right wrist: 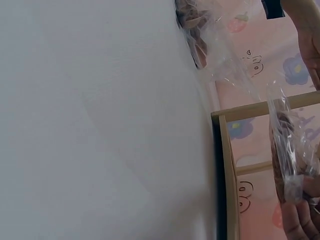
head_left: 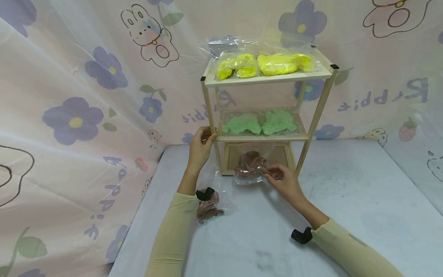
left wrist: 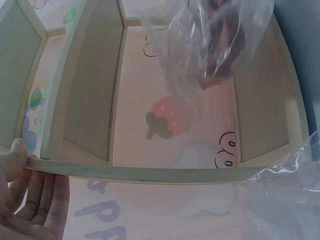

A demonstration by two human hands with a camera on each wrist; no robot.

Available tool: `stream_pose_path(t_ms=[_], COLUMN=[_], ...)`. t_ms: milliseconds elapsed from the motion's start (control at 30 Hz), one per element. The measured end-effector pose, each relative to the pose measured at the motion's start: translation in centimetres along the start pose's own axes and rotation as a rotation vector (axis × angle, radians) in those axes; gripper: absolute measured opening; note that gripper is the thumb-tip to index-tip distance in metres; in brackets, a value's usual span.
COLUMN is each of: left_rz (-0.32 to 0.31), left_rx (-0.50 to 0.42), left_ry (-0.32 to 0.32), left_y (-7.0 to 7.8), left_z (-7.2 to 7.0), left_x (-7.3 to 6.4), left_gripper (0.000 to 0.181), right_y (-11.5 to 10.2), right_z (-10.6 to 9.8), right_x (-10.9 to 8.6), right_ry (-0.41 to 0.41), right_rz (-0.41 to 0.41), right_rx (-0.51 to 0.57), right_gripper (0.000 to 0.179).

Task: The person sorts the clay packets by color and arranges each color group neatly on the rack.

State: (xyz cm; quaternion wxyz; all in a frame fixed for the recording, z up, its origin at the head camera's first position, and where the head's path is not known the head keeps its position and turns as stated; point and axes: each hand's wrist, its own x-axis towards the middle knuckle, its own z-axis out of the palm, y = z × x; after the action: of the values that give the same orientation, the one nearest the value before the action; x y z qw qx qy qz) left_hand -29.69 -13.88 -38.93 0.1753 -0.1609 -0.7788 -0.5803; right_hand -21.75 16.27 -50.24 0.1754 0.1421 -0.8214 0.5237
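A three-tier wooden shelf (head_left: 264,138) stands on the white table. My left hand (head_left: 200,150) grips its front left post near the middle tier; in the left wrist view the thumb of that hand (left wrist: 35,200) lies on one side of the post and the fingers on the other. With my right hand (head_left: 285,182) I pinch the edge of a clear plastic bag (head_left: 250,163) holding a brown, lumpy soft mass, at the front of the bottom tier. From the right wrist view, the fingers hold this bag (right wrist: 287,155) tilted in front of the shelf opening.
A second bag of brown material (head_left: 209,207) lies on the table beside my left wrist. Bagged green pieces (head_left: 278,122) rest on the middle tier, bagged yellow pieces (head_left: 283,64) on the top one. A patterned curtain (head_left: 76,123) hangs behind and to the left.
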Motion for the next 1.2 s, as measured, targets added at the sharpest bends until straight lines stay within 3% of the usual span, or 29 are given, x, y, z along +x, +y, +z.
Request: stream_pose_path(t_ms=[300, 667, 1000, 1200], left_rz=[-0.007, -0.001, 0.001, 0.001], left_rx=[-0.001, -0.003, -0.003, -0.015], left_ry=[0.0, 0.002, 0.006, 0.006], left_y=[0.0, -0.1, 0.0, 0.0], left_z=[0.0, 0.0, 0.0, 0.0], left_x=[0.0, 0.0, 0.0, 0.0], left_gripper=[0.034, 0.034, 0.036, 0.036], right_y=[-0.2, -0.2, -0.1, 0.3], right_z=[2.2, 4.7, 6.8, 8.0], right_x=[0.9, 1.2, 2.0, 2.3], right_ry=[0.111, 0.251, 0.429, 0.469], right_rz=[0.075, 0.153, 0.306, 0.374], right_rx=[0.097, 0.358, 0.526, 0.58], right_gripper=[0.026, 0.033, 0.024, 0.025])
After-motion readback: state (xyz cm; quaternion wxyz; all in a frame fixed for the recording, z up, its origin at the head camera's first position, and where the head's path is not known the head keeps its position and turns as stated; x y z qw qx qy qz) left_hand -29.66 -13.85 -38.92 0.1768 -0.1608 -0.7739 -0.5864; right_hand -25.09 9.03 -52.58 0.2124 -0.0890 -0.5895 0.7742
